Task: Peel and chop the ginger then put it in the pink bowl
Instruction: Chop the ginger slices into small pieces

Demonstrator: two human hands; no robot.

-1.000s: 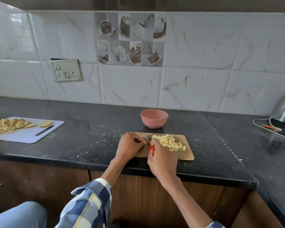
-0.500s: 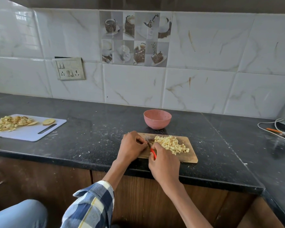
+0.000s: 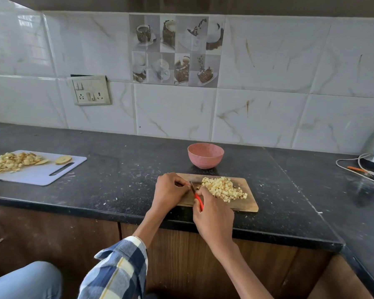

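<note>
Chopped ginger (image 3: 224, 188) lies heaped on the wooden board (image 3: 244, 205), with the pink bowl (image 3: 205, 155) standing just behind the board on the counter (image 3: 121, 180). The right hand (image 3: 213, 214) grips a red-handled knife (image 3: 196, 196), its blade at the heap's left edge. The left hand (image 3: 170, 192) is curled beside the blade; whether it pinches a piece is hidden. Far left, a white board (image 3: 37, 174) bears more chopped pieces.
</note>
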